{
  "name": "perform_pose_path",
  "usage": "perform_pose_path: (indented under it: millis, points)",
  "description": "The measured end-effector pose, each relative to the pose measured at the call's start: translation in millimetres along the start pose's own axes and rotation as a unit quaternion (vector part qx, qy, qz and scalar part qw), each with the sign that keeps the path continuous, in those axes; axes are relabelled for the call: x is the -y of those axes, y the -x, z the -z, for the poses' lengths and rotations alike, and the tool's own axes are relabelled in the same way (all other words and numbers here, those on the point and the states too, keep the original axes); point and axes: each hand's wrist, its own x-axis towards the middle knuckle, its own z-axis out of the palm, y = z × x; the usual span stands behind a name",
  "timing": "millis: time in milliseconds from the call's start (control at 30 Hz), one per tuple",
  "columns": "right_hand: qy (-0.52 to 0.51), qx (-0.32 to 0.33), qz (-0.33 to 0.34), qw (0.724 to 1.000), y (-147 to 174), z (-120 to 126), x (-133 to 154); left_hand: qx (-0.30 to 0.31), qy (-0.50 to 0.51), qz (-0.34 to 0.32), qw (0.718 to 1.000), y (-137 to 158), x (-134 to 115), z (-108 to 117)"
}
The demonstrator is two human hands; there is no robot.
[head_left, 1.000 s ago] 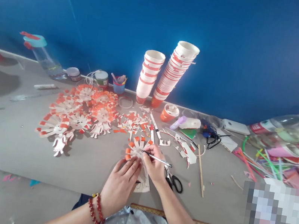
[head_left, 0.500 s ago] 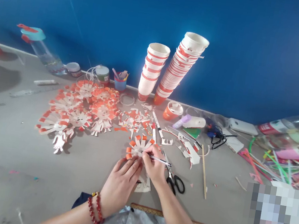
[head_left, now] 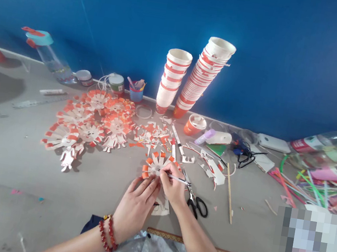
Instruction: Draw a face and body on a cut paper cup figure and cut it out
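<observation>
My right hand (head_left: 173, 183) grips a slim pen (head_left: 180, 180), its tip end over the pale middle of a paper-cup flower (head_left: 153, 167) with orange curled petals. Flat on the flower's near edge lies my left hand (head_left: 139, 200), fingers stretched out and covering part of it. Under and between my hands shows a piece of white paper (head_left: 162, 208) with dark drawn lines. Black-handled scissors (head_left: 197, 205) rest just right of my right hand, their blades partly hidden. A heap of similar orange and white cup flowers (head_left: 92, 120), some with paper figures, lies to the left.
Two tall stacks of paper cups (head_left: 172, 84) stand by the blue wall. Paper scraps (head_left: 154, 134), a marker (head_left: 178, 139), a short cup (head_left: 195, 124), a glue gun (head_left: 243, 150) and a wooden stick (head_left: 230, 193) lie beyond and right. A bottle (head_left: 51, 58) leans at the left.
The pen has tilted slightly, its rear end shifting a little to the left with my right hand. My left hand stays in place on the flower.
</observation>
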Motion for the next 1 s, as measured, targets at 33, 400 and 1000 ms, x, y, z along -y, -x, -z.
perform_pose_path:
  millis: [33, 400, 1000]
  points:
    - [0.004, 0.002, -0.002, 1.0, 0.0, 0.0, 0.2, 0.002, 0.0, 0.001, 1.0, 0.3, -0.1, 0.0]
    - [0.029, 0.016, -0.009, 0.999, -0.3, 0.7, 0.5, 0.003, -0.007, 0.001, 1.0, 0.6, -0.9, 1.1]
    - [0.037, -0.008, -0.001, 0.999, -0.3, 0.5, 1.6, 0.001, -0.004, 0.004, 1.0, 1.1, -0.7, -0.3]
